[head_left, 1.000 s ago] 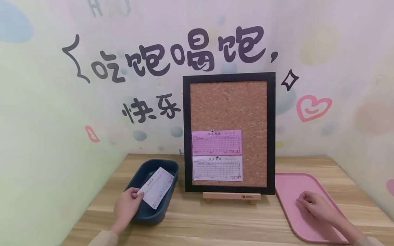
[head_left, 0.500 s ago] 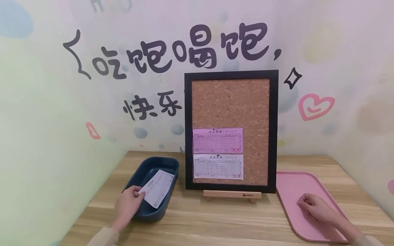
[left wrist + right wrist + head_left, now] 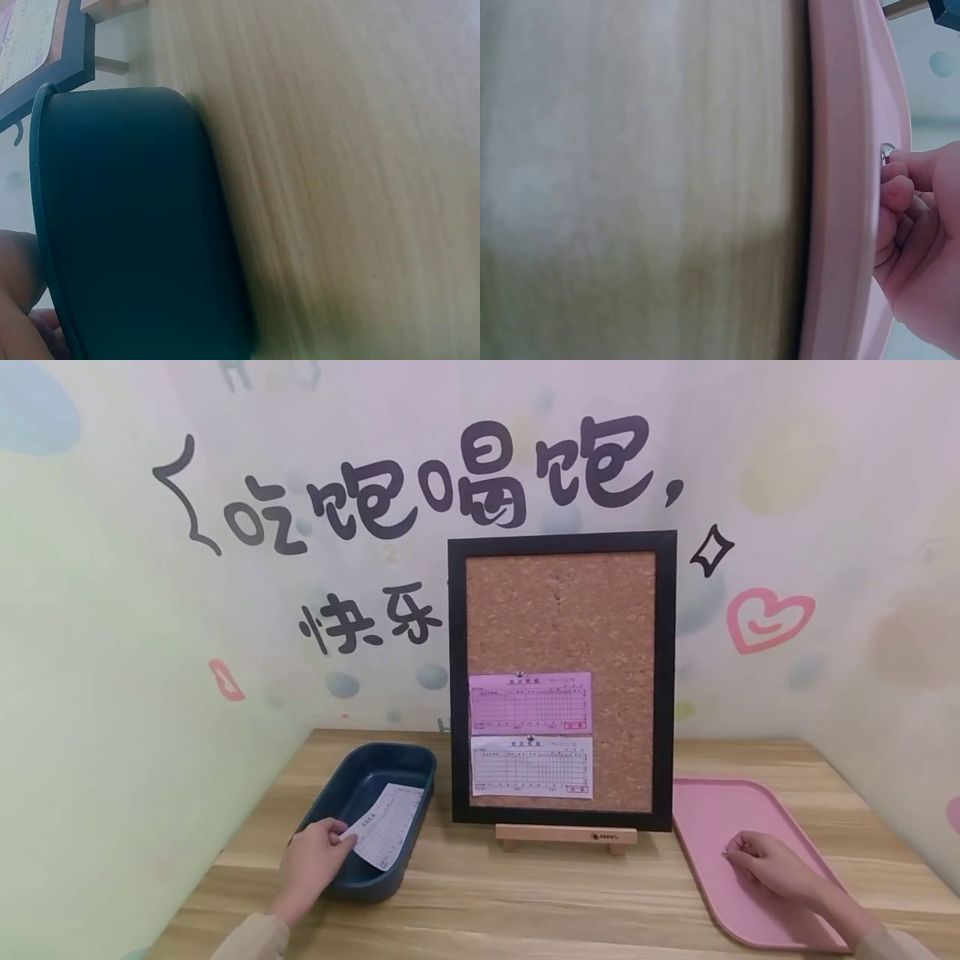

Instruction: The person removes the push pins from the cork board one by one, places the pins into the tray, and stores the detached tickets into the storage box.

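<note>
Since a second ago the white slip (image 3: 387, 823) has sunk lower into the blue bin (image 3: 352, 785) near the counter's left edge, left hand (image 3: 311, 862) still pinching its corner. Right hand (image 3: 765, 862) curls round a small pin (image 3: 887, 151) on the pink tray (image 3: 705, 810). Behind stands the cork board (image 3: 561, 610) on its easel, two slips pinned low.

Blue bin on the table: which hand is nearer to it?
Left. The left hand is at the blue bin's near rim, pinching a white slip over it. The right hand rests on the pink tray, beyond the cork board.
</note>
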### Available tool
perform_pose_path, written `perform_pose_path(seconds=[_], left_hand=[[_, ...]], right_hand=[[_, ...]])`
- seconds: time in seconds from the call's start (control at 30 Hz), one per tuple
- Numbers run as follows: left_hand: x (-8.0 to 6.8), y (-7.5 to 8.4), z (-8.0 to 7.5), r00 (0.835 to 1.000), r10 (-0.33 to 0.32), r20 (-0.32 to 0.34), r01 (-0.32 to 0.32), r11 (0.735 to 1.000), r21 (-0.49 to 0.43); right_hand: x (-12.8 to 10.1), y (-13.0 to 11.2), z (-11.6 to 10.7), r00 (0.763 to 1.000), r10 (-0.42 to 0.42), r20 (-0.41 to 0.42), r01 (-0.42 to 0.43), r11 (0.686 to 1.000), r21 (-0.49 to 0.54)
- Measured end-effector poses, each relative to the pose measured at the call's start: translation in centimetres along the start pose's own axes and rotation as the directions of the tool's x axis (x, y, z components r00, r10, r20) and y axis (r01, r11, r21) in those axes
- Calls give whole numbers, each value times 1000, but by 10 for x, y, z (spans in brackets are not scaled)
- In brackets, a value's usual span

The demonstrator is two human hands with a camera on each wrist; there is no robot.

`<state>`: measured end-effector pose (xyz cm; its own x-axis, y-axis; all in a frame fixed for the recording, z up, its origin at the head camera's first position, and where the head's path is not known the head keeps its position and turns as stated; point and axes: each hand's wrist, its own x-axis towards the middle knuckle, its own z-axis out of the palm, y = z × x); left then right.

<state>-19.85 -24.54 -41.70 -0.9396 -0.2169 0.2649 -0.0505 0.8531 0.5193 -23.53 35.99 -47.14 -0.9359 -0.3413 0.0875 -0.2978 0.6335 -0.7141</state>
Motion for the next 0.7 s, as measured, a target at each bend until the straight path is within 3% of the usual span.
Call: perform_pose_path(seconds=[0.27,0.7], left_hand=[[0,4,-2,997,7,79,-11,999,52],[0,5,-4,996,15,92,-23,996,86]], right_hand=[[-1,2,-1,1000,14,-1,-14,1000,7],[0,1,-2,999,22,38,-24,999,41]])
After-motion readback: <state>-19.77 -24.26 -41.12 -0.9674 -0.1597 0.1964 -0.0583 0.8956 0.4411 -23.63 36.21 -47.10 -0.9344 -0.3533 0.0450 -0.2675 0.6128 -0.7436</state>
